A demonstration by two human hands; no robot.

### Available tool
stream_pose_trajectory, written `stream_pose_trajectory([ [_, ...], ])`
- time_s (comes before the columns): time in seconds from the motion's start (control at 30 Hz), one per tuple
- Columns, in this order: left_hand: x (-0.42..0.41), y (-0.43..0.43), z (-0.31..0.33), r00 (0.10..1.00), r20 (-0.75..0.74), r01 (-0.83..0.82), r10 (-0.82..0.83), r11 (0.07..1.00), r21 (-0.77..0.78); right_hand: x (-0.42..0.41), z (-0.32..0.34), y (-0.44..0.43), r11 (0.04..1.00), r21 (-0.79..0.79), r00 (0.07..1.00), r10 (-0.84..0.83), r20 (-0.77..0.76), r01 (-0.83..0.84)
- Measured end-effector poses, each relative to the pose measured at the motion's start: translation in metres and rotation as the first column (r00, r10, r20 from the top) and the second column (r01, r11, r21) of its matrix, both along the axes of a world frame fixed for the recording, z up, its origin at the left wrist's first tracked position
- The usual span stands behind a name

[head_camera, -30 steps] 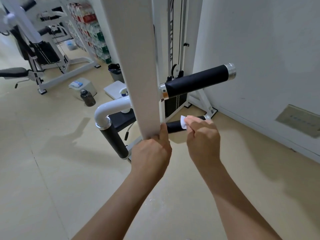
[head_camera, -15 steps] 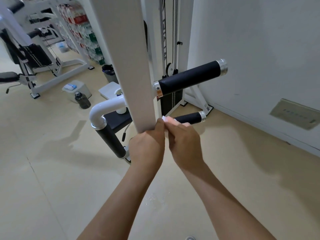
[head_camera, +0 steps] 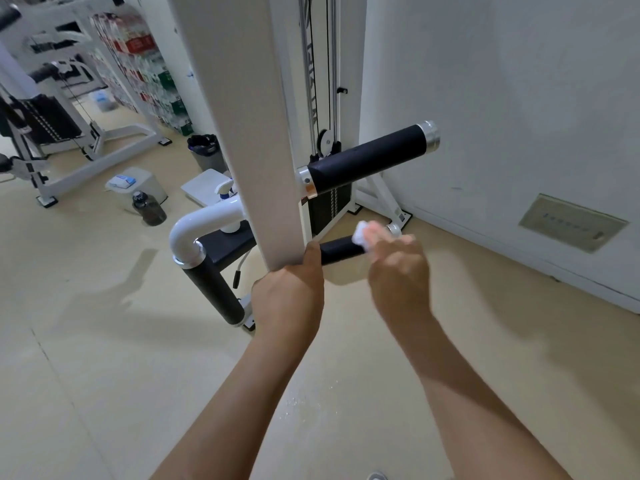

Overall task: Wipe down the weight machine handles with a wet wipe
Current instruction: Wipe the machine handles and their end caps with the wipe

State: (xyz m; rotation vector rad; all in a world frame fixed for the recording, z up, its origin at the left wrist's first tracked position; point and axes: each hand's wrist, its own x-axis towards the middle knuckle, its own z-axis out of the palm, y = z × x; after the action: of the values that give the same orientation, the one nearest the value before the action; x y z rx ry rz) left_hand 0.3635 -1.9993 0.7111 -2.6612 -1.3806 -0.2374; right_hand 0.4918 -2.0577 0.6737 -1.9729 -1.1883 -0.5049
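Low beside the white upright (head_camera: pixel 249 133), the right hand (head_camera: pixel 398 275), blurred, seems to pinch the bunched wet wipe (head_camera: pixel 360 235) against the lower black handle (head_camera: pixel 341 249). The left hand (head_camera: pixel 289 299) grips the upright's end. Better to wrap the wipe round the grip and stroke its full length, turning. No writing reads clearly, not even on the wall plate (head_camera: pixel 571 221).

The upright post (head_camera: pixel 242 133) is plain white. The long handle (head_camera: pixel 367 157) is matte black with silver end caps; the short handle (head_camera: pixel 341 251) below is black too. The wipe (head_camera: pixel 360 236) is white. The bent tube (head_camera: pixel 204 220) is glossy white, the floor (head_camera: pixel 104 375) beige, the wall (head_camera: pixel 502 98) pale grey, its plate (head_camera: pixel 571 221) tan.
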Motion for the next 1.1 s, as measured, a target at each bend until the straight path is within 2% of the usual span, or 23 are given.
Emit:
stream_pose_trajectory([
  [0.13, -0.002, 0.0, -0.001, 1.0, -0.016, 0.022, -0.022, 1.0, 0.013, 0.012, 0.005, 0.001, 0.979, 0.091, 0.96, -0.159, -0.229, 0.184],
  [0.2, -0.001, 0.0, 0.0, 1.0, -0.008, 0.022, -0.022, 1.0, 0.009, 0.004, 0.01, 0.002, 0.944, 0.139, 0.883, -0.22, -0.415, 0.3],
  [0.27, -0.002, -0.001, 0.001, 1.0, -0.011, 0.025, -0.025, 1.0, 0.011, -0.002, 0.01, 0.003, 0.891, 0.138, 0.663, -0.21, -0.718, 0.432],
  [0.37, -0.003, -0.001, 0.001, 0.999, -0.024, 0.047, -0.046, 0.998, 0.031, -0.003, 0.011, 0.007, 0.841, 0.161, 0.345, -0.032, -0.938, 0.517],
  [0.47, -0.002, 0.0, 0.001, 0.998, -0.008, 0.066, -0.066, 0.998, 0.016, -0.011, 0.018, 0.015, 0.807, 0.19, 0.069, 0.183, -0.981, 0.559],
  [0.53, -0.002, 0.001, 0.001, 0.998, 0.007, 0.068, -0.068, 0.998, 0.0, -0.03, 0.024, 0.02, 0.813, 0.208, -0.089, 0.302, -0.949, 0.543],
  [0.6, -0.002, 0.004, 0.002, 0.997, 0.024, 0.077, -0.076, 0.997, -0.016, -0.047, 0.025, 0.024, 0.827, 0.224, -0.208, 0.374, -0.904, 0.515],
  [0.67, -0.004, 0.005, 0.001, 0.996, 0.027, 0.091, -0.091, 0.996, 0.0, -0.042, 0.027, 0.02, 0.793, 0.25, -0.251, 0.447, -0.859, 0.556],
  [0.73, -0.007, 0.003, 0.001, 0.994, 0.004, 0.111, -0.111, 0.994, 0.02, -0.021, 0.028, 0.015, 0.726, 0.226, -0.21, 0.457, -0.865, 0.649],
  [0.83, -0.009, 0.004, 0.001, 0.987, -0.007, 0.162, -0.162, 0.987, 0.014, -0.017, 0.025, 0.017, 0.801, 0.141, -0.108, 0.248, -0.963, 0.582],
  [0.93, -0.011, 0.008, 0.006, 0.981, -0.008, 0.194, -0.194, 0.98, 0.033, -0.05, 0.018, 0.033, 0.909, 0.124, -0.064, 0.162, -0.985, 0.398],
  [1.0, -0.015, 0.011, 0.011, 0.973, -0.032, 0.23, -0.229, 0.971, 0.064, -0.068, 0.016, 0.041, 0.943, 0.121, -0.102, 0.159, -0.982, 0.31],
  [1.1, -0.02, 0.015, 0.017, 0.961, -0.058, 0.276, -0.271, 0.957, 0.093, -0.076, 0.023, 0.041, 0.942, 0.178, -0.234, 0.248, -0.94, 0.283],
])
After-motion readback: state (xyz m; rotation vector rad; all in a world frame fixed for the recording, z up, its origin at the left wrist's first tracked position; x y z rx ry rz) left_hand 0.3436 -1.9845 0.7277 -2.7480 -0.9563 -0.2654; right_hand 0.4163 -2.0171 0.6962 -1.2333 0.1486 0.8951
